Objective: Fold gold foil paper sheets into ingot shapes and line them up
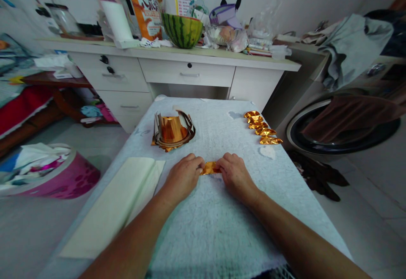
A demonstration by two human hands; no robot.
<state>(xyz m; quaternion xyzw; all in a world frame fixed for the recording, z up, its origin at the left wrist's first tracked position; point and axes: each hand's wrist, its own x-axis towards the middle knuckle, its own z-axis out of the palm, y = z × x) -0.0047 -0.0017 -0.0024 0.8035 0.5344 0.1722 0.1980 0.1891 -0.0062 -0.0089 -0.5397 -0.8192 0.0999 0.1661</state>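
The left hand [184, 172], right hand [237, 176] and 2 forearms [135, 232] are bare.

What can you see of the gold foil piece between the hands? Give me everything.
The gold foil piece is small, shiny and orange-gold, metallic-looking and creased. It stretches crosswise, its middle a short band. The left hand pinches its left end and the right hand its right end; fingers hide both. It is at the pale tablecloth; whether it touches the cloth or wraps anything, I cannot tell.
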